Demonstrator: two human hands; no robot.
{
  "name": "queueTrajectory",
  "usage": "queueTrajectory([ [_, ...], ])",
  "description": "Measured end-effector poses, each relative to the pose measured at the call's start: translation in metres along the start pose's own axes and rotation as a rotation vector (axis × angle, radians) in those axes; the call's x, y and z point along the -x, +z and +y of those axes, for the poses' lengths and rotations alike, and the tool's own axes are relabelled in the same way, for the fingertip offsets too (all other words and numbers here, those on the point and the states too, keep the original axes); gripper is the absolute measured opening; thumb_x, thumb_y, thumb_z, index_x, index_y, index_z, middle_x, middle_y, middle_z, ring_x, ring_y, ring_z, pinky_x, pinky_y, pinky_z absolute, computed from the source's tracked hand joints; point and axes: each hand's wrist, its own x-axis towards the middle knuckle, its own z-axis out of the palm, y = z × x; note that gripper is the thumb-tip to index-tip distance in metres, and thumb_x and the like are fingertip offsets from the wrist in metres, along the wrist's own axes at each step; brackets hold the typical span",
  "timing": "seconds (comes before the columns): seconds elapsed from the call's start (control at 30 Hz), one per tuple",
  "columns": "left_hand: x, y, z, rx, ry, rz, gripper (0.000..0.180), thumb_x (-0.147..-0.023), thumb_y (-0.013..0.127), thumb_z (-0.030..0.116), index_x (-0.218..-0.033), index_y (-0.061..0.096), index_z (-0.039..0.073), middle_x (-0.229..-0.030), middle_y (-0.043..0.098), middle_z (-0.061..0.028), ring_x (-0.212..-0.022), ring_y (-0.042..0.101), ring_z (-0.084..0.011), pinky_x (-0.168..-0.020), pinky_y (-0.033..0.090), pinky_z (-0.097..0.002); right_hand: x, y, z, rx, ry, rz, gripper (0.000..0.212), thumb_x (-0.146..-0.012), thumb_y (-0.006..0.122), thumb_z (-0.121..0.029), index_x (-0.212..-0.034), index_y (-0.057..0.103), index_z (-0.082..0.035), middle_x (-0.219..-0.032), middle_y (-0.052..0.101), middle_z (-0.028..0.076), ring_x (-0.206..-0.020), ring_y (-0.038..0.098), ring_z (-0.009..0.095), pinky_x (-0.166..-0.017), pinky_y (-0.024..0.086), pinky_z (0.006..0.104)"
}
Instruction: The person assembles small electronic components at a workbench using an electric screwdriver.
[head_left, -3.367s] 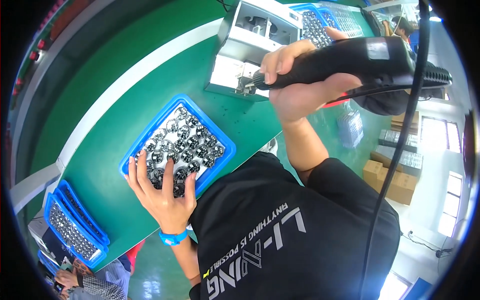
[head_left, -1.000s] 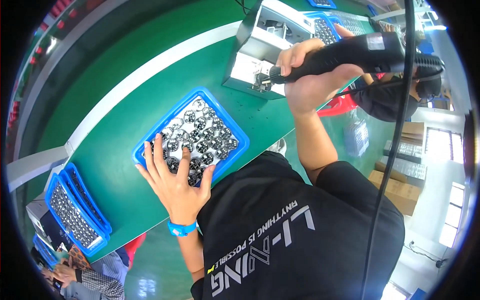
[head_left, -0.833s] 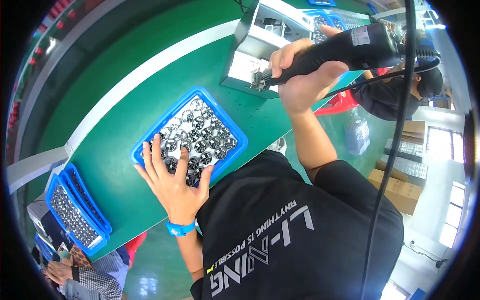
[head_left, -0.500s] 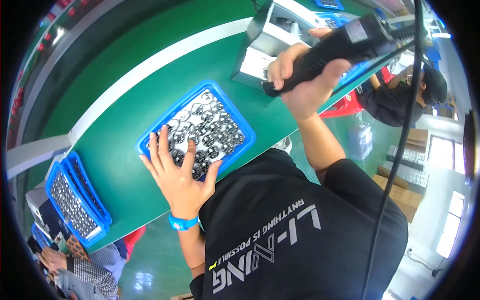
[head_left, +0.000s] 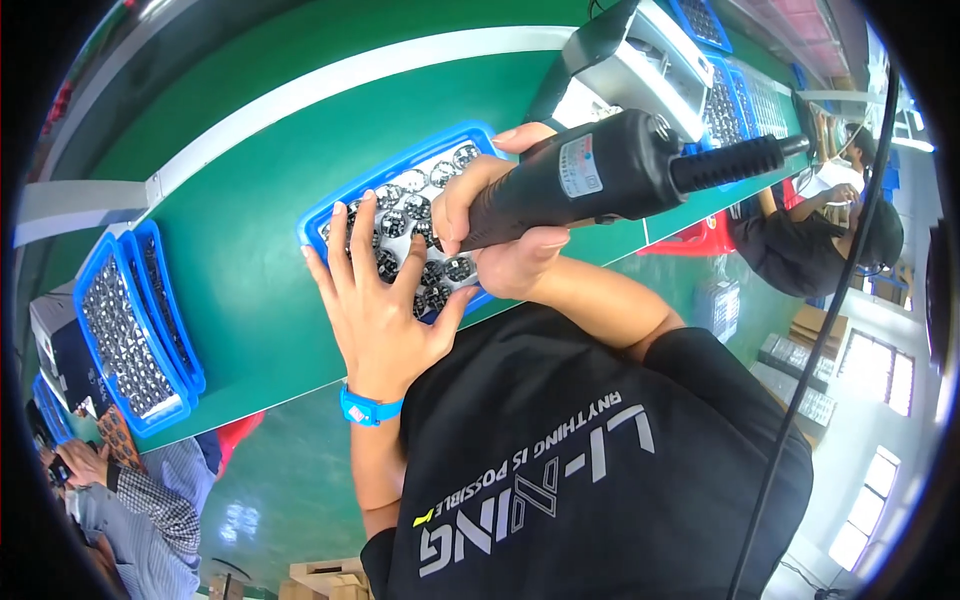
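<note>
A blue tray (head_left: 400,153) holds several small round shiny metal parts (head_left: 442,175) on a white sheet. Over its left half, my left hand (head_left: 385,330) lies with fingers spread among the parts, a blue band on its wrist. My right hand (head_left: 508,268) is wrapped round a black corded electric screwdriver (head_left: 570,185), whose front end points down at the middle of the tray. The tool's tip is hidden behind my fingers, so I cannot tell whether it touches a part.
Beyond the tray on the green table (head_left: 250,260) stands a grey metal box (head_left: 645,75). Blue trays of parts (head_left: 130,345) sit at the left end, others (head_left: 725,110) at the right. A black cable (head_left: 830,330) hangs on the right. Co-workers (head_left: 820,235) sit at both sides.
My right hand has brought the screwdriver left and down, from beside the metal box to over the tray. My left hand stays spread over the parts; the view has shifted a little.
</note>
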Motion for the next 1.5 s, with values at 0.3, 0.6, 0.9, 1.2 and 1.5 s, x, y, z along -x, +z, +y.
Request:
queueTrajectory([
  [0.3, 0.001, 0.002, -0.004, 0.019, 0.007, -0.003, 0.051, -0.071, 0.078, 0.047, -0.104, 0.074, 0.009, -0.149, 0.041, -0.0219, -0.142, 0.030, -0.0464, -0.108, 0.017, -0.0738, 0.007, 0.001, 0.009, -0.029, -0.080, -0.021, 0.089, -0.079, 0.055, -0.079, -0.131, 0.021, -0.015, -0.072, 0.055, 0.009, -0.054, 0.055, 0.018, -0.053, 0.049, 0.0305],
  [0.6, -0.003, 0.000, 0.002, 0.014, -0.008, -0.009, 0.045, -0.069, 0.079, 0.042, -0.105, 0.074, 0.015, -0.151, 0.039, -0.0186, -0.143, 0.028, -0.0461, -0.110, 0.017, -0.0725, 0.003, 0.001, 0.016, -0.060, 0.012, -0.123, 0.077, -0.081, 0.073, -0.062, -0.123, 0.035, -0.009, -0.070, 0.058, 0.011, -0.056, 0.057, 0.016, -0.053, 0.049, 0.0279],
  [0.9, 0.000, -0.002, -0.003, 0.129, 0.028, 0.038, 0.043, -0.067, 0.083, 0.034, -0.101, 0.074, 0.010, -0.149, 0.041, -0.0214, -0.140, 0.032, -0.0474, -0.111, 0.024, -0.0648, -0.010, 0.000, -0.010, -0.011, -0.038, -0.029, 0.090, -0.084, 0.054, -0.076, -0.134, 0.027, -0.006, -0.068, 0.056, 0.009, -0.051, 0.054, 0.016, -0.051, 0.049, 0.0279],
  [1.2, 0.017, -0.001, 0.007, 0.156, 0.021, 0.120, 0.019, -0.067, 0.080, 0.009, -0.085, 0.075, 0.007, -0.143, 0.048, -0.0213, -0.136, 0.038, -0.0456, -0.111, 0.032, -0.0537, -0.018, -0.060, -0.055, -0.118, -0.227, 0.136, 0.088, -0.086, 0.029, -0.086, -0.138, 0.034, -0.015, -0.069, 0.051, 0.007, -0.051, 0.050, 0.019, -0.054, 0.044, 0.0361],
  [1.5, 0.015, 0.001, 0.013, 0.105, 0.000, 0.088, 0.014, -0.069, 0.075, 0.001, -0.081, 0.077, 0.008, -0.141, 0.052, -0.0188, -0.135, 0.040, -0.0447, -0.110, 0.032, -0.0530, -0.012, -0.090, -0.067, -0.049, -0.273, 0.292, 0.081, -0.089, 0.028, -0.083, -0.134, 0.041, -0.017, -0.065, 0.048, 0.006, -0.048, 0.047, 0.018, -0.054, 0.044, 0.0363],
])
